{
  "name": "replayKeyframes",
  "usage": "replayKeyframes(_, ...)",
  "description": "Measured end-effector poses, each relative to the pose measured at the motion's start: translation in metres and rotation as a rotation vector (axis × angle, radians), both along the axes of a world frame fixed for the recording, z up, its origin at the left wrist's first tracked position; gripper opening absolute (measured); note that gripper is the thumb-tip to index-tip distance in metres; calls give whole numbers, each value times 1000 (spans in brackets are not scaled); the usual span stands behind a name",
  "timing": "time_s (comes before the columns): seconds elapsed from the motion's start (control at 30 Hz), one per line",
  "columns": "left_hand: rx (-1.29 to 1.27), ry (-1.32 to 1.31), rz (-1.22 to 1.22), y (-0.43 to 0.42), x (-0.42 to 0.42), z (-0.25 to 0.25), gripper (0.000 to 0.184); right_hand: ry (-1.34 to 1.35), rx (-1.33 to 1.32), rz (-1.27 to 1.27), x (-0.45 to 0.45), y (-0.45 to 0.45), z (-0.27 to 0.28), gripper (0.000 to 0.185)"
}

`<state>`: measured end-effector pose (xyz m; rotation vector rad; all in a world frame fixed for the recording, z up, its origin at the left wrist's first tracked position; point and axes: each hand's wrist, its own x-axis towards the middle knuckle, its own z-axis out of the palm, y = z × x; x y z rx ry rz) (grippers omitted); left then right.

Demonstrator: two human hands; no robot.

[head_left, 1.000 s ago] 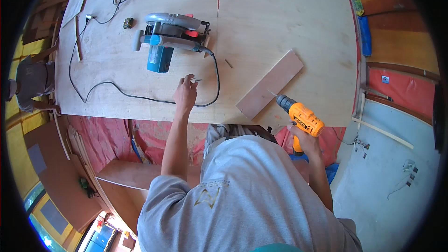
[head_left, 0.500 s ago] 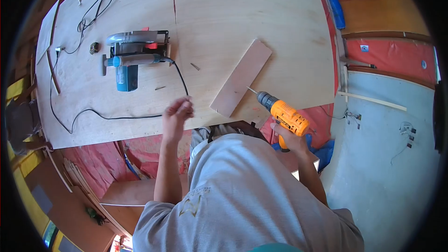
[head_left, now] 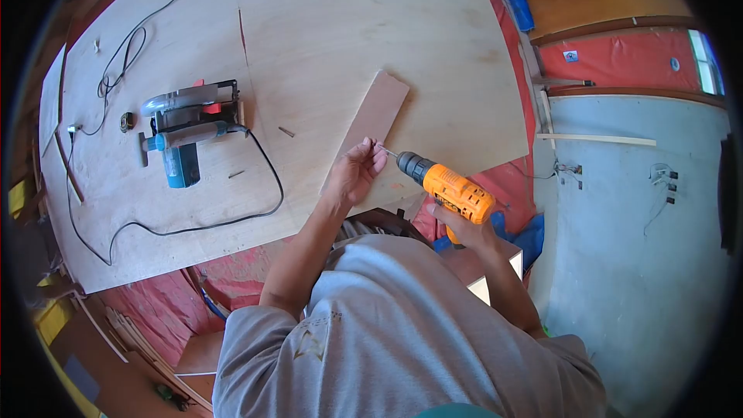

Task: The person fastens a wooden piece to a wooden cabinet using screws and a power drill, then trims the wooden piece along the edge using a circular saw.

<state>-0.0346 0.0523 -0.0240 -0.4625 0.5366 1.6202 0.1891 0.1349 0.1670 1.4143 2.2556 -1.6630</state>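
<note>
While the right hand [head_left: 467, 228] is wrapped firmly round the grip of the orange drill [head_left: 457, 190], the left hand [head_left: 354, 178] is right there at the tip of the bit [head_left: 389, 152], thumb and fingers bunched close! Are they clamped on the bit, on something small, or just curled beside it? Cannot tell from here. Beneath and beyond that hand, the narrow board [head_left: 379, 104] lies flat at a slant near the near edge of the tabletop [head_left: 325, 39], right of the circular saw [head_left: 182, 128], which sits towards the left edge.

Delicate fingertip work, this, and the trigger finger is the one to watch: best off the trigger with skin so near the bit. A steady wrist behind the drill, the chuck [head_left: 416, 166] in line with the fingertips, and a light, square touch at the tip would serve well; a tilted meeting could slip. Clear fingers before any spin, that's the sound habit! Over by the saw, its black cord [head_left: 282, 197] loops well short of the board, and one small fastener [head_left: 286, 131] lies between saw and board.
</note>
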Motion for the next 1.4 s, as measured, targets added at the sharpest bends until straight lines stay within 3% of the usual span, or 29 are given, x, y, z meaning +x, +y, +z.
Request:
replayKeyframes(0.2, 24, 11, -43, 9, 7, 3, 20, -32, -43, -25, 2, 7, -7, 37)
replayKeyframes(0.4, 21, -69, -24, 35, 34, -10, 21, -67, 92, 51, 13, 27, -15, 35)
replayKeyframes(0.57, 47, -305, 214, 69, 52, -25, 24, -257, 138, 99, -16, 61, -22, 37)
replayKeyframes(0.63, 71, -327, 261, 84, 55, -35, 26, -175, 210, 159, -33, 77, -25, 40)
replayKeyframes(0.7, 95, -354, 340, 95, 56, -48, 25, -340, 99, 73, -57, 88, -19, 42)
replayKeyframes(0.93, 2, -432, 447, 110, 58, -73, 23, -504, 4, 162, -98, 114, -32, 38)
replayKeyframes(1.23, -72, -340, 320, 97, 65, -70, 24, -482, 11, 161, -104, 121, -38, 42)
replayKeyframes(1.33, -75, -174, 84, 68, 62, -31, 23, -497, 81, 219, -109, 118, -35, 45)
replayKeyframes(1.4, -148, 140, -202, 50, 53, -17, 22, -538, 93, 240, -115, 118, -31, 45)
